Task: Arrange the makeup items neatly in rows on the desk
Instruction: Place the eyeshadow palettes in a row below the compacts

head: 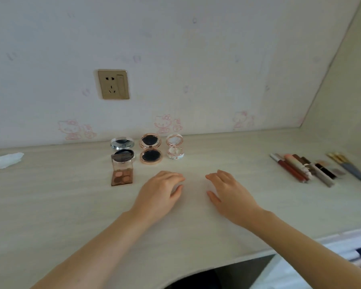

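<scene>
Three round compacts stand open in a row at twelve o'clock on the pale wooden desk (71,205): a silver-rimmed compact (122,150), a rose-gold compact with dark pans (150,151), and a small white patterned compact (174,149). A square brown eyeshadow palette (122,173) lies open just before the silver one. At two o'clock, lip pencils and tubes (300,167) lie side by side, beside gold-handled brushes (348,165).

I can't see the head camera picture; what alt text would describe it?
Two bare hands, left hand and right hand, hover empty over a pale desk. Behind them stand three open compacts and an eyeshadow palette; pencils and brushes lie far right, a crumpled tissue far left.
</scene>
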The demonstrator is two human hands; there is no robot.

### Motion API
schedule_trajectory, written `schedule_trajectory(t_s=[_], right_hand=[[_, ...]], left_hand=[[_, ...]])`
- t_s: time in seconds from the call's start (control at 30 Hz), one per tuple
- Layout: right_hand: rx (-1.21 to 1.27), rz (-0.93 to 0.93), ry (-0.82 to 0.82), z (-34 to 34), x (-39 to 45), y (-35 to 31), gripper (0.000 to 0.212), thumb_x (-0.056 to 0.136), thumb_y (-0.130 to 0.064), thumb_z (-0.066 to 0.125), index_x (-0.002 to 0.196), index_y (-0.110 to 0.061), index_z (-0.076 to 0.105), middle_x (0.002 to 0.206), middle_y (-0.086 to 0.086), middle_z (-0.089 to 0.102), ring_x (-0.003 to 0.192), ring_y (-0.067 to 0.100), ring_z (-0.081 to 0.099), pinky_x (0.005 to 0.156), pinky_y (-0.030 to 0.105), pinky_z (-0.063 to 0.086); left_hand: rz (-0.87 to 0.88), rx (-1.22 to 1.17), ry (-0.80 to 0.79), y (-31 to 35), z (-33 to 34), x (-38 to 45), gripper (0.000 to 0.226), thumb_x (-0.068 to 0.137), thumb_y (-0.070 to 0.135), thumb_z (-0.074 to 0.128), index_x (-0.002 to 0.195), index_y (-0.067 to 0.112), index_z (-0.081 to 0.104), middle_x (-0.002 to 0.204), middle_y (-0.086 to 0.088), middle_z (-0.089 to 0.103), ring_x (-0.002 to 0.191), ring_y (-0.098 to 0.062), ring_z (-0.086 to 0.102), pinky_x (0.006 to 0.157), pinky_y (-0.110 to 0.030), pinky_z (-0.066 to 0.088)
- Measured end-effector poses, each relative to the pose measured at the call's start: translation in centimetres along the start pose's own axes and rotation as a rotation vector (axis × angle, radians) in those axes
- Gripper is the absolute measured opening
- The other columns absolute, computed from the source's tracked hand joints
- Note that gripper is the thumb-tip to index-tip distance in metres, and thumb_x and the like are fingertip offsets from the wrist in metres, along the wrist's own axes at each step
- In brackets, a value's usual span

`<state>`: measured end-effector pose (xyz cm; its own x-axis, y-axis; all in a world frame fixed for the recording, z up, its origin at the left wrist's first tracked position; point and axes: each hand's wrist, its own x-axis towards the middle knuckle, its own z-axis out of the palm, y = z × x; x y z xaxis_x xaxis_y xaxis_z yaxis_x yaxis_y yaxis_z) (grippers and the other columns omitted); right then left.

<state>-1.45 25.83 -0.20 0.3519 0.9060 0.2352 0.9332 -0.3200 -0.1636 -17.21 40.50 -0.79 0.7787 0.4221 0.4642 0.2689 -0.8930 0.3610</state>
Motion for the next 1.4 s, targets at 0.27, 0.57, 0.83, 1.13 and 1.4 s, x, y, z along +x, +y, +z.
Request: schedule_trajectory(t_s=[0.27, 0.57, 0.83, 1.13, 1.4], right_hand=[[-0.115, 0.167, 0.109, -2.9, -7.3, 10.1, 0.042, 0.093, -0.026, 0.056, 0.133, -0.012, 0.053, 0.132, 0.004, 0.057, 0.133, 0.025, 0.043, 0.105, 0.037, 0.040], [-0.174, 0.310, 0.163, -6.1, -11.2, 19.0, 0.038, 0.090, -0.026, 0.060, 0.126, -0.012, 0.057, 0.121, 0.003, 0.061, 0.119, 0.023, 0.052, 0.092, 0.038, 0.051], [-0.152, 0.521, 0.116, -8.4, -9.7, 26.4, 0.040, 0.095, -0.028, 0.050, 0.133, -0.014, 0.051, 0.133, 0.005, 0.055, 0.128, 0.024, 0.043, 0.102, 0.039, 0.041], [0.041, 0.819, 0.107, -8.4, -4.8, 32.7, 0.040, 0.094, -0.030, 0.052, 0.128, -0.009, 0.054, 0.122, 0.011, 0.061, 0.112, 0.030, 0.055, 0.087, 0.030, 0.042], [-0.174, 0.788, 0.000, -7.5, -3.2, 33.7, 0.048, 0.096, -0.048, 0.039, 0.084, -0.011, 0.066, 0.080, 0.003, 0.057, 0.096, 0.027, 0.051, 0.079, 0.034, 0.030]], left_hand=[[0.165, -0.061, 0.006, 9.7, 7.5, 4.2, 0.032, 0.084, 0.023, 0.054, 0.111, 0.017, 0.069, 0.108, 0.003, 0.070, 0.102, -0.020, 0.061, 0.082, -0.032, 0.053], [0.313, -0.116, -0.092, 18.3, 14.3, 10.6, 0.029, 0.088, 0.020, 0.053, 0.113, 0.018, 0.067, 0.113, 0.000, 0.067, 0.105, -0.027, 0.056, 0.085, -0.037, 0.050], [0.343, -0.127, -0.164, 23.2, 18.7, 18.0, 0.028, 0.093, 0.023, 0.049, 0.115, 0.019, 0.065, 0.115, 0.001, 0.064, 0.109, -0.022, 0.049, 0.086, -0.035, 0.045], [0.124, -0.091, -0.423, 27.5, 23.2, 26.2, 0.034, 0.098, 0.026, 0.046, 0.126, 0.008, 0.053, 0.127, -0.012, 0.054, 0.124, -0.030, 0.039, 0.090, -0.039, 0.041], [0.005, -0.022, -0.633, 28.2, 26.5, 29.5, 0.025, 0.095, 0.032, 0.052, 0.082, 0.012, 0.043, 0.105, -0.014, 0.061, 0.116, -0.036, 0.044, 0.094, -0.036, 0.035]])
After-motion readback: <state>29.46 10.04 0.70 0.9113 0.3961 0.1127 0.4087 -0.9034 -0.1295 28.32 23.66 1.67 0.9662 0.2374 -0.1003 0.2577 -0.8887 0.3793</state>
